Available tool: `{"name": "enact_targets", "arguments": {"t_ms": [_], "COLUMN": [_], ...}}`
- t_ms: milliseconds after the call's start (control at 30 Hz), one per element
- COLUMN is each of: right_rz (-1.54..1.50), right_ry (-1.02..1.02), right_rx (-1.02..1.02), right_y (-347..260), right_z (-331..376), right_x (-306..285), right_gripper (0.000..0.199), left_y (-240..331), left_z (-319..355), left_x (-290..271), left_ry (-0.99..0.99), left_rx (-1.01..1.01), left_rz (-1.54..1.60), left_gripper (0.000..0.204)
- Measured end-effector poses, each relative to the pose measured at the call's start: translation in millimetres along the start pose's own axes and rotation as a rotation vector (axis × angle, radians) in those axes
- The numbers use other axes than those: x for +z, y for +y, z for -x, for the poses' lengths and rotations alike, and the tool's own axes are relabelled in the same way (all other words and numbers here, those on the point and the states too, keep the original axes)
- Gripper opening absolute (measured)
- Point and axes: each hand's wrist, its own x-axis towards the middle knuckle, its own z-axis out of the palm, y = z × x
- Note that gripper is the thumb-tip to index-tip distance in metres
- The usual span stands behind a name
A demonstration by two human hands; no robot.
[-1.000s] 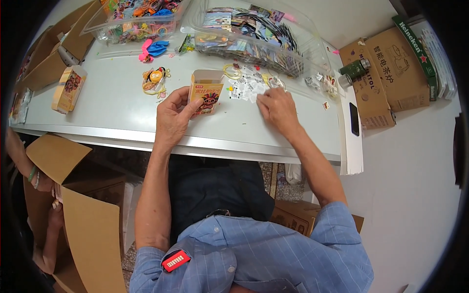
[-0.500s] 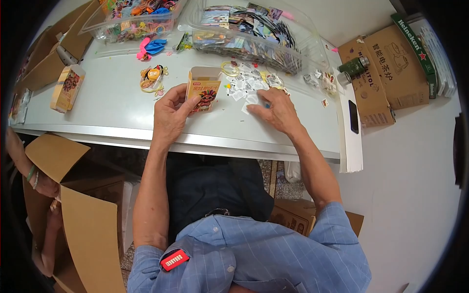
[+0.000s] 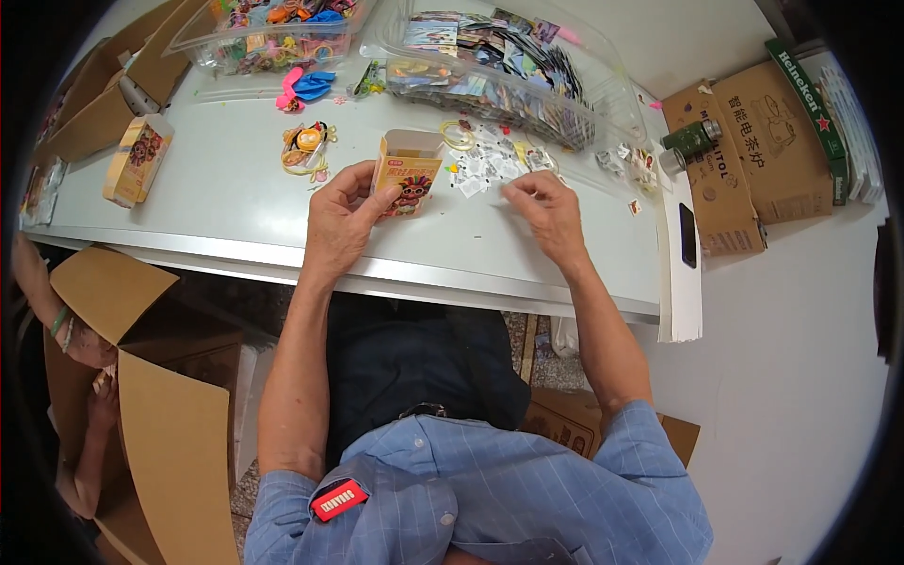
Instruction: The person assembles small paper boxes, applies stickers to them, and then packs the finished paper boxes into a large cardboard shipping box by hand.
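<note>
The left hand [image 3: 344,221] grips the open box [image 3: 411,186] by its side, thumb across the front, holding it upright above the table with its mouth up. The right hand [image 3: 548,215] is narrow, thumb and fingertips close together at the near edge of the small white packets [image 3: 483,162]; whether it pinches one, I cannot tell. The step in hand looks like picking out a packet; the next move calls for a fine pinch and a steady box.
</note>
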Motion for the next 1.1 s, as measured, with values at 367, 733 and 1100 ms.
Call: {"name": "enact_targets", "arguments": {"t_ms": [367,733,1100], "right_rz": [0.106,0.000,-0.072], "right_ry": [0.101,-0.411,-0.366], "right_rx": [-0.624,-0.464,-0.438], "right_y": [-73,-84,-95], "right_z": [-32,-41,-119], "right_x": [45,30,163], "right_gripper": [0.016,0.025,0.033], "left_y": [1,0,20], "left_z": [2,5,7], "left_x": [-3,-10,-91], "left_ry": [-0.105,-0.146,0.781], "left_rx": [-0.025,0.033,0.355], "left_rz": [0.039,0.038,-0.002], "left_gripper": [0.038,0.036,0.030]}}
